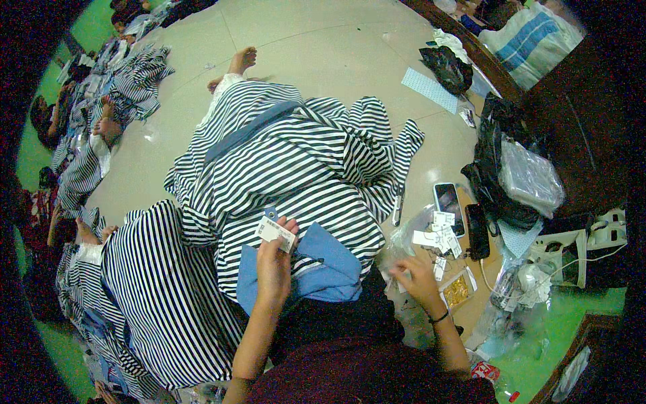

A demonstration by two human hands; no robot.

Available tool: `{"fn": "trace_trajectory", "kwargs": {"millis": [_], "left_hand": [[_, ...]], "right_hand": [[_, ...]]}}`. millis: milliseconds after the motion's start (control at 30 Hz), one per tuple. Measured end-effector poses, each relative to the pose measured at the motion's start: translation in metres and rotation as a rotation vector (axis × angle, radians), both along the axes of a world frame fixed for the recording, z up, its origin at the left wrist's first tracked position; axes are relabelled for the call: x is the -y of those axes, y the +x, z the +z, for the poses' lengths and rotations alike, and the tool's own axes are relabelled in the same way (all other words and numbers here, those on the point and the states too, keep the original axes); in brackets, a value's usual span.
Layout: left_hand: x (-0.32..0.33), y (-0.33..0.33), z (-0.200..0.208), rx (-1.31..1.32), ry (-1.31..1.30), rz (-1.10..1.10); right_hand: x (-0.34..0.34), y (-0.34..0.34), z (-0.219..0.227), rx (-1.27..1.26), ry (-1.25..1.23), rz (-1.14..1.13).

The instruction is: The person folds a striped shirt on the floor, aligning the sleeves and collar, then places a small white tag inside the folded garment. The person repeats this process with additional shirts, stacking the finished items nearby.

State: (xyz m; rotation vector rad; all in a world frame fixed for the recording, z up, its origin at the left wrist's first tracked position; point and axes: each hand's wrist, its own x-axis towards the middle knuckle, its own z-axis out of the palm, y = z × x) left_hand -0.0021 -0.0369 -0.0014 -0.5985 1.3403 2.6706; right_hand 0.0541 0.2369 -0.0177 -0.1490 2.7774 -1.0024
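A striped shirt (289, 182) in black and white, with a blue collar (330, 266), lies spread over my lap. My left hand (274, 266) is closed on a white paper tag (274, 233) with print on it, held just over the collar. Off to the right, my right hand (418, 279) is raised beside a tray of small gold-coloured pieces (457, 291). Its thumb and forefinger are pinched together; whatever may be between them is too small to make out. Several loose white tags (441, 237) lie on a brown board just beyond that hand.
Two phones, one light (448, 205) and one dark (478, 232), rest by the tags. Farther right are a black plastic bag (491, 161), clear packets (531, 178) and a white cable (572, 269). More striped clothes (165, 296) are heaped at the left, with other people beyond.
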Motion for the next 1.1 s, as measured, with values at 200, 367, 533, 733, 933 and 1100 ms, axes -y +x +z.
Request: {"fn": "trace_trajectory", "kwargs": {"millis": [200,367,533,733,933,1100], "left_hand": [[0.005,-0.002,-0.009,-0.012,0.033,0.006],[0.014,-0.005,-0.011,-0.020,-0.033,-0.035],[0.013,-0.011,-0.008,0.083,-0.029,0.074],[0.017,-0.014,-0.007,0.147,-0.153,-0.027],[0.023,-0.019,-0.007,-0.072,-1.001,-0.305],[0.027,-0.033,-0.003,-0.153,-1.149,-0.366]], "right_hand": [[-0.084,0.017,-0.025,-0.230,0.341,-0.342],[-0.145,0.074,-0.027,0.134,0.587,-0.526],[-0.149,0.096,-0.066,0.308,0.471,-0.581],[-0.163,0.114,-0.092,-0.058,0.350,-0.548],[-0.182,0.117,-0.093,-0.038,0.278,-0.511],[-0.145,0.101,-0.064,-0.088,0.281,-0.820]]}}
